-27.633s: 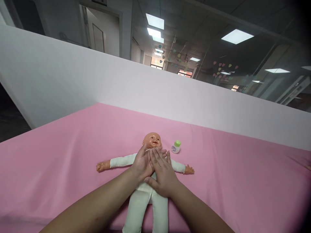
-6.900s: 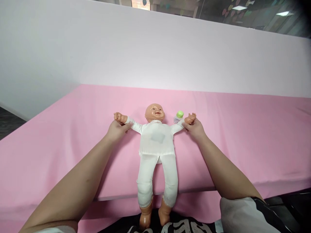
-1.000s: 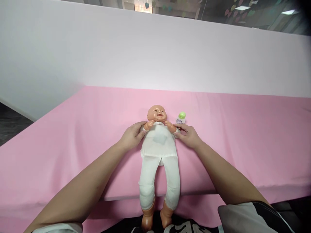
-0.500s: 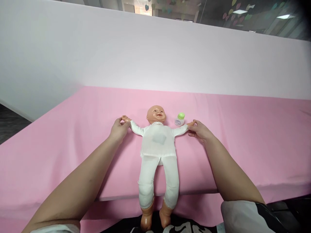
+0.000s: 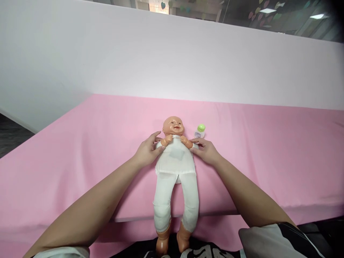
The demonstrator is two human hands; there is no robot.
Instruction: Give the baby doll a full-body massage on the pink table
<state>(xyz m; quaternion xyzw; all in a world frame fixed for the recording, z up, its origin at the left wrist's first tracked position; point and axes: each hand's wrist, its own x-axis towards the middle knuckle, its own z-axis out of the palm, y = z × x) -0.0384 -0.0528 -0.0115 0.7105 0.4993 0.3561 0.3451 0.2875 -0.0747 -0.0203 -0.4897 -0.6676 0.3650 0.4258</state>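
Observation:
A baby doll (image 5: 174,165) in a white suit lies face up on the pink table (image 5: 80,150), its legs hanging over the front edge. My left hand (image 5: 146,152) grips the doll's arm on the left side and my right hand (image 5: 205,150) grips the arm on the right side. Both doll arms are folded in, with the small plastic hands resting on the chest just under the chin. A small white bottle with a green cap (image 5: 200,131) stands just beyond my right hand, beside the doll's head.
A white partition wall (image 5: 172,61) rises behind the table. The pink cover runs wide to both sides and drops off at the front edge near my body. A dark floor shows at the far left.
Half a second ago the doll's arms were stretched out sideways; both hands have since brought them in onto its chest, as they were one second ago.

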